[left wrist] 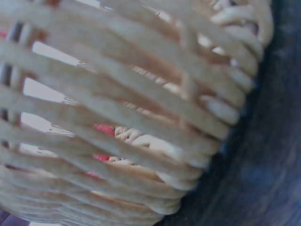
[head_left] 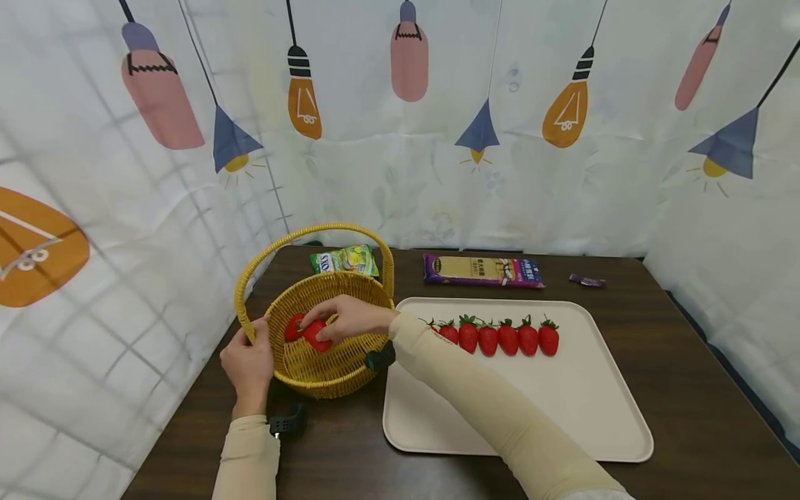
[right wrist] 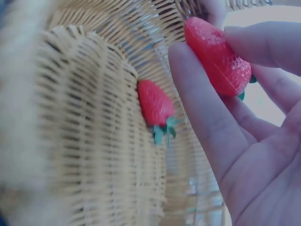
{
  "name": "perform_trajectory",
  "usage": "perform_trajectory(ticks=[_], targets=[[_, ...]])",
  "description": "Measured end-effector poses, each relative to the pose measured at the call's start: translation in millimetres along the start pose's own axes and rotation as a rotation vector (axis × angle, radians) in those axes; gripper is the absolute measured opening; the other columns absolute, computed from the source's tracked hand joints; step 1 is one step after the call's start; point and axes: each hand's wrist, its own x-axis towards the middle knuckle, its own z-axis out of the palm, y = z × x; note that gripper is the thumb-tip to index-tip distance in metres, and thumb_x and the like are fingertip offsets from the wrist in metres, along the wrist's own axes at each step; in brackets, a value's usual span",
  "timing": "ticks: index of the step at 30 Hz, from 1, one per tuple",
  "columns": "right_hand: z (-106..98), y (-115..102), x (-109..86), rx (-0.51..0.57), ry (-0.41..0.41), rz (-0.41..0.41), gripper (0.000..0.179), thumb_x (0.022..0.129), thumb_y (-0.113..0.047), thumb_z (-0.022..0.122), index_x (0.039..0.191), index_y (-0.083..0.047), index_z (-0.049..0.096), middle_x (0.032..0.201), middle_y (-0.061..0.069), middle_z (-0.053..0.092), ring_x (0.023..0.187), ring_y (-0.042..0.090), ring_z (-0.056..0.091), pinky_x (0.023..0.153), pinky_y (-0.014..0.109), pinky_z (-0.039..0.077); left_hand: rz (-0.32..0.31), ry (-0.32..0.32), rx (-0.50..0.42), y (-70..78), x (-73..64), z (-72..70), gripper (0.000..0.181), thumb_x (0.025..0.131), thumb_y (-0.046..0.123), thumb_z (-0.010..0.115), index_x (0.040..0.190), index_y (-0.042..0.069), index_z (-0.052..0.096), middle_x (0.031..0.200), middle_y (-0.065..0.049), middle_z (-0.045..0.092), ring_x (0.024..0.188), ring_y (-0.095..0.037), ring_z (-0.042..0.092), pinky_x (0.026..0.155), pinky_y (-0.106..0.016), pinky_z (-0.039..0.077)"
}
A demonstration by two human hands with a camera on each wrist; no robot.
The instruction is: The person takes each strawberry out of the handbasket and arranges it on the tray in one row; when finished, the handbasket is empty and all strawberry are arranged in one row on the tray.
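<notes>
A yellow wicker basket (head_left: 325, 380) with a tall hooped handle stands at the left of the table. My left hand (head_left: 248, 357) grips it on the left, where the handle meets the rim. Inside the basket opening, my right hand (head_left: 350, 318) pinches a red strawberry (right wrist: 218, 59) between thumb and fingers. A second strawberry (right wrist: 155, 103), with green leaves, lies in the basket against the wall. The left wrist view is filled by the basket's woven side (left wrist: 117, 94), red showing through the gaps; no fingers appear there.
Right of the basket lies a beige tray (head_left: 519, 417) bearing a row of several strawberries (head_left: 487, 340), partly covered by my right sleeve. Behind are a green snack bag (head_left: 345, 261), a purple packet (head_left: 482, 271) and a small purple wrapper (head_left: 587, 280).
</notes>
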Motion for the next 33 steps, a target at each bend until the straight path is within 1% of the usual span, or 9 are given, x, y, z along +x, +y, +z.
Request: perform_trajectory(ticks=[3, 6, 11, 15, 19, 23, 27, 30, 33], targets=[[-7, 7, -13.5, 0.011, 0.048, -0.002, 0.035, 0.091, -0.007, 0.066, 0.126, -0.01, 0.065, 0.118, 0.0, 0.062, 0.094, 0.014, 0.064, 0.08, 0.038, 0.056, -0.006, 0.001, 0.002, -0.7, 0.8, 0.7, 0.035, 0.096, 0.037, 0.056, 0.101, 0.011, 0.079, 0.075, -0.006, 0.072, 0.047, -0.006, 0.039, 0.046, -0.021, 0.029], [-13, 13, -26.6, 0.036, 0.115, -0.011, 0.036, 0.091, -0.007, 0.065, 0.127, -0.01, 0.065, 0.122, 0.0, 0.062, 0.096, 0.015, 0.064, 0.077, 0.033, 0.056, -0.007, -0.001, 0.002, -1.2, 2.0, 1.3, 0.035, 0.097, 0.037, 0.055, 0.102, 0.012, 0.079, 0.085, -0.014, 0.074, 0.049, -0.006, 0.041, 0.047, -0.021, 0.03], [-16, 20, -45.2, 0.13, 0.226, -0.051, 0.034, 0.092, -0.008, 0.065, 0.126, -0.011, 0.066, 0.123, 0.002, 0.063, 0.097, 0.018, 0.065, 0.078, 0.034, 0.056, -0.005, 0.011, 0.0, -1.7, 3.1, 2.1, 0.033, 0.097, 0.034, 0.055, 0.102, 0.012, 0.079, 0.09, -0.014, 0.074, 0.052, -0.002, 0.044, 0.053, -0.019, 0.032], [-17, 24, -62.1, 0.131, 0.282, -0.072, 0.034, 0.092, -0.012, 0.065, 0.126, -0.015, 0.066, 0.122, 0.002, 0.063, 0.096, 0.018, 0.065, 0.079, 0.033, 0.055, -0.012, 0.0, 0.0, -1.4, 1.9, 2.5, 0.034, 0.097, 0.035, 0.055, 0.103, 0.012, 0.079, 0.091, -0.013, 0.074, 0.054, -0.001, 0.046, 0.054, -0.019, 0.033], [-20, 30, -81.0, 0.098, 0.32, -0.06, 0.034, 0.092, -0.018, 0.066, 0.126, -0.019, 0.066, 0.124, 0.001, 0.062, 0.098, 0.019, 0.065, 0.081, 0.036, 0.054, -0.024, -0.007, 0.006, -1.5, 0.9, 2.9, 0.035, 0.097, 0.037, 0.054, 0.103, 0.013, 0.079, 0.084, -0.007, 0.074, 0.051, -0.005, 0.043, 0.051, -0.021, 0.032], [-24, 39, -98.3, 0.116, 0.355, -0.049, 0.034, 0.092, -0.02, 0.067, 0.126, -0.02, 0.066, 0.127, 0.002, 0.06, 0.101, 0.022, 0.066, 0.084, 0.052, 0.052, -0.024, -0.001, 0.003, -0.7, 2.2, 2.5, 0.034, 0.096, 0.037, 0.056, 0.101, 0.013, 0.079, 0.078, 0.002, 0.072, 0.05, -0.006, 0.042, 0.049, -0.021, 0.031], [-27, 45, -116.4, 0.147, 0.396, -0.047, 0.036, 0.093, -0.013, 0.065, 0.129, -0.014, 0.063, 0.13, 0.007, 0.059, 0.102, 0.026, 0.065, 0.084, 0.05, 0.053, -0.025, -0.006, 0.006, -1.5, 2.8, 2.6, 0.038, 0.096, 0.043, 0.056, 0.103, 0.014, 0.079, 0.066, 0.015, 0.065, 0.051, -0.006, 0.042, 0.049, -0.022, 0.031], [-32, 53, -130.9, 0.143, 0.429, -0.037, 0.038, 0.093, -0.011, 0.065, 0.13, -0.009, 0.063, 0.131, 0.009, 0.059, 0.102, 0.027, 0.066, 0.083, 0.043, 0.054, -0.024, -0.014, 0.014, -2.4, 1.8, 2.4, 0.041, 0.096, 0.045, 0.055, 0.104, 0.013, 0.079, 0.054, 0.024, 0.049, 0.048, -0.008, 0.037, 0.048, -0.023, 0.028], [-40, 64, -145.7, 0.128, 0.462, -0.018, 0.038, 0.092, -0.013, 0.067, 0.129, -0.011, 0.063, 0.129, 0.008, 0.061, 0.1, 0.027, 0.067, 0.083, 0.046, 0.054, -0.018, -0.013, 0.015, -2.1, 1.5, 2.0, 0.04, 0.096, 0.044, 0.055, 0.104, 0.013, 0.079, 0.051, 0.028, 0.044, 0.047, -0.009, 0.035, 0.048, -0.024, 0.027]])
